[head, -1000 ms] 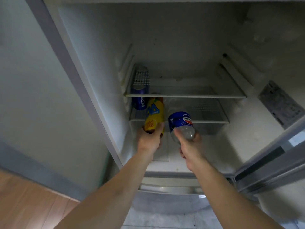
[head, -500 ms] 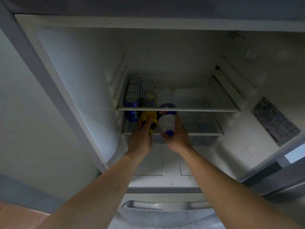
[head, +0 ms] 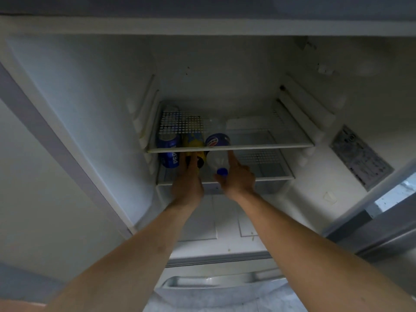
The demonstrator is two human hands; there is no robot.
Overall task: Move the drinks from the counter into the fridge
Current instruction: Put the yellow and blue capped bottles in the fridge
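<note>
Both my arms reach into the open fridge. My left hand grips a yellow bottle that stands on the lower wire shelf, its top showing through the upper shelf. My right hand holds a clear Pepsi bottle with a blue label and blue cap, just right of the yellow one. A blue Pepsi can stands at the far left of the lower shelf, touching the yellow bottle's side.
The right parts of both shelves carry nothing. The open fridge door stands at the right. A white crisper cover lies below the shelves and a drawer handle lies under my arms. A wall is at the left.
Both hands have pushed the yellow bottle and the Pepsi bottle from the fridge's front edge deeper in, under the upper shelf and onto the lower one. My view has tilted upward.
</note>
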